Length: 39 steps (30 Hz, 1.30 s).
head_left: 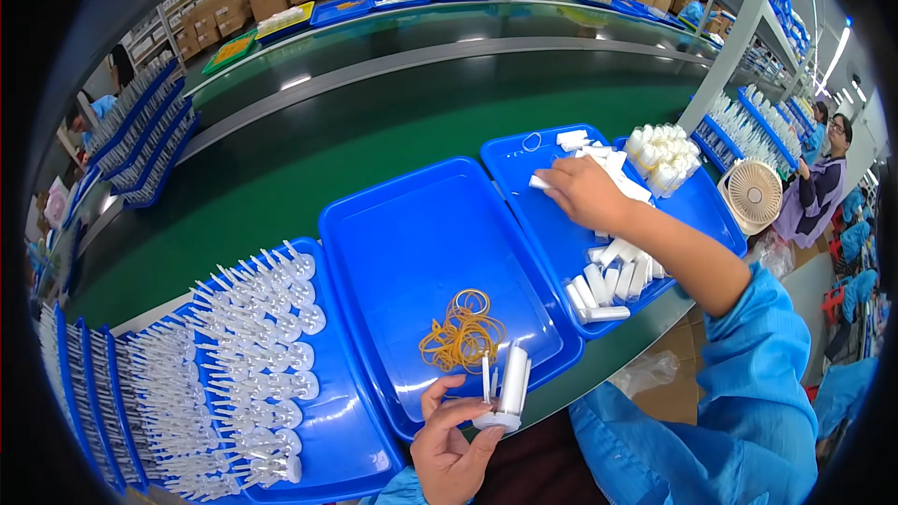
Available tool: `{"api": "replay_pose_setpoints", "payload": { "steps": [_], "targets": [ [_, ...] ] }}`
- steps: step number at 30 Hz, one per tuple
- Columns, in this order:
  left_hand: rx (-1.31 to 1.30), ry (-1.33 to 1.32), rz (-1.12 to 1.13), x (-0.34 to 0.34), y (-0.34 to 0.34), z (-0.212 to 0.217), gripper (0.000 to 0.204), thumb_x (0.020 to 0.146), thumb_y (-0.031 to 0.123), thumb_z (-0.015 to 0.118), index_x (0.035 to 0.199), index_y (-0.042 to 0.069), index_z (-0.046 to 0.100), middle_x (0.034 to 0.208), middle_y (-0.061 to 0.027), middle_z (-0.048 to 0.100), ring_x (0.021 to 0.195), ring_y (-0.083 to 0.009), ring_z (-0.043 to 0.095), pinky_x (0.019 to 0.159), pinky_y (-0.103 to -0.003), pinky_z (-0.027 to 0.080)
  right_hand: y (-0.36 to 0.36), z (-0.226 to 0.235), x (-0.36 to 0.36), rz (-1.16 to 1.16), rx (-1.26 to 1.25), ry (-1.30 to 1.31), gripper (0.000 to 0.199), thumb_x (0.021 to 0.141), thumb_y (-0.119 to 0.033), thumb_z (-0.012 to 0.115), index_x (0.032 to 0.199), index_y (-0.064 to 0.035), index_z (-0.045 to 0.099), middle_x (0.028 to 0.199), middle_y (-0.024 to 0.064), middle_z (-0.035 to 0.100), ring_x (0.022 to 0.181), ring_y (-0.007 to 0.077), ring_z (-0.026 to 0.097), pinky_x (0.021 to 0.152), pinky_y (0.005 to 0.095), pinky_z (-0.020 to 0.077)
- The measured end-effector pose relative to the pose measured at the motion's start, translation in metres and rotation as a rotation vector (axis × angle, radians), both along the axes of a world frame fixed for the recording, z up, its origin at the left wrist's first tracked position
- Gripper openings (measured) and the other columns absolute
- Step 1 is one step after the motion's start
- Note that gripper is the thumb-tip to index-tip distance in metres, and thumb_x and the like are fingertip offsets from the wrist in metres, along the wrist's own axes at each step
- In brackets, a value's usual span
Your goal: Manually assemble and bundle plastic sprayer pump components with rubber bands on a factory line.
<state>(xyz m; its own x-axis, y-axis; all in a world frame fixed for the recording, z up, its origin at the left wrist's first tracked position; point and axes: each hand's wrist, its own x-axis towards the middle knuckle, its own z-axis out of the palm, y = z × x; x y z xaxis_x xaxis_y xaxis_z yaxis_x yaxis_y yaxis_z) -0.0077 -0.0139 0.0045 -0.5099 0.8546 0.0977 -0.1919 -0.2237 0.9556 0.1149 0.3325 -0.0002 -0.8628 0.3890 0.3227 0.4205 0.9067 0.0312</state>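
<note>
My left hand (453, 454) grips a round white plastic base (498, 421) at the front edge of the middle blue tray (402, 243). Thin posts rise from this base, and a white cylinder (514, 380) stands upright among them. Tangled yellow rubber bands (458, 335) lie in that tray, just beyond my left hand. Over the right-hand blue tray (533, 224), my right hand (591, 196) is closed with a small white block (540, 182) between thumb and fingers. Many similar white cylinders (613, 276) lie loose in the same tray, partly hidden under my right forearm.
At left, a blue tray (341, 411) holds rows of clear pronged parts (281, 355). White-and-clear pieces (662, 157) stand bunched at far right, beside a round fan (751, 192). A green conveyor belt (281, 196) runs behind the trays. Other people work across it.
</note>
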Motion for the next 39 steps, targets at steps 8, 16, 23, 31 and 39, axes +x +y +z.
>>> {"api": "replay_pose_setpoints", "payload": {
  "steps": [8, 16, 23, 31, 39],
  "targets": [
    [0.000, 0.341, -0.034, 0.001, 0.003, 0.005, 0.019, 0.070, -0.005, 0.063, 0.087, 0.003, 0.061, 0.088, -0.0094, 0.061, 0.106, -0.0303, 0.045, 0.092, -0.042, 0.032, -0.131, 0.045, 0.006, 0.060, -1.569, 0.418, 0.030, 0.084, -0.006, 0.060, 0.113, -0.0044, 0.055, 0.093, 0.0015, 0.055, 0.085, 0.0067, 0.054, 0.075, 0.0194, 0.0433],
    [0.101, 0.501, -0.046, 0.001, 0.009, 0.006, 0.014, 0.071, -0.001, 0.063, 0.085, 0.003, 0.061, 0.086, -0.0097, 0.061, 0.097, -0.0288, 0.047, 0.089, -0.043, 0.032, -0.151, 0.042, 0.004, 0.018, -2.179, 0.460, 0.030, 0.088, -0.011, 0.056, 0.117, -0.0073, 0.047, 0.088, -0.0012, 0.047, 0.078, 0.0036, 0.044, 0.064, 0.0178, 0.0358],
    [0.074, 0.466, -0.055, 0.001, 0.010, 0.006, 0.011, 0.074, 0.003, 0.064, 0.084, 0.003, 0.061, 0.086, -0.0101, 0.061, 0.093, -0.0282, 0.048, 0.088, -0.042, 0.032, -0.146, 0.050, 0.009, 0.187, -1.514, 0.094, 0.018, 0.092, -0.022, 0.050, 0.099, -0.0055, 0.047, 0.085, 0.0013, 0.050, 0.077, 0.0099, 0.048, 0.065, 0.0258, 0.0388],
    [0.100, 0.528, -0.109, 0.000, 0.014, 0.007, 0.009, 0.074, 0.004, 0.064, 0.082, 0.004, 0.061, 0.082, -0.0090, 0.061, 0.085, -0.0271, 0.052, 0.086, -0.042, 0.033, -0.137, 0.058, 0.012, 0.363, -1.265, -0.018, 0.021, 0.094, -0.027, 0.042, 0.091, -0.0068, 0.045, 0.078, 0.0103, 0.053, 0.072, 0.0265, 0.050, 0.065, 0.0343, 0.0382],
    [0.084, 0.523, -0.073, -0.001, 0.018, 0.002, 0.025, 0.074, 0.015, 0.067, 0.092, 0.003, 0.054, 0.109, -0.0129, 0.053, 0.108, -0.0319, 0.041, 0.096, -0.044, 0.029, -0.168, 0.050, 0.006, 0.456, -1.282, -0.022, 0.023, 0.095, -0.029, 0.039, 0.094, -0.0066, 0.044, 0.080, 0.0106, 0.053, 0.079, 0.0257, 0.051, 0.078, 0.0370, 0.0305]
  ]
}}
